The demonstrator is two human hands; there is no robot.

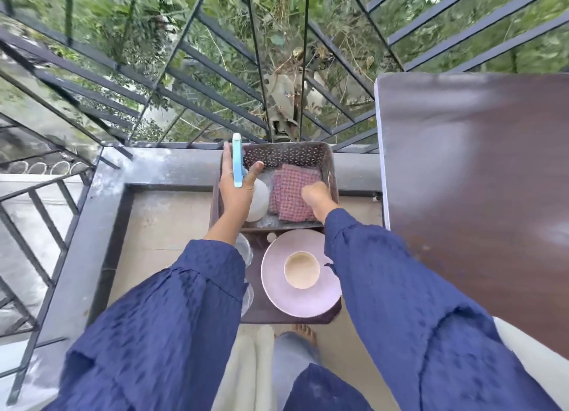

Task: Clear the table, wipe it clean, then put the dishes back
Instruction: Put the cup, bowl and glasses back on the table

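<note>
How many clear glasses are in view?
2 glasses, both left of the pink plate on the small dark table: one by the basket, one nearer the person. The left sleeve partly covers both; more may be hidden.

Pink plate (303, 301) w/ a cream cup (301, 270) upright on it, just beside the grey mesh basket (286, 155). Red-checked cloth (286, 192) lies flat in the basket, right hand (318, 196) curled on it. Left hand (235, 193) pinches a light-blue thing (237, 161), cant tell what. Brown surface (477, 179) off to the right.
</note>
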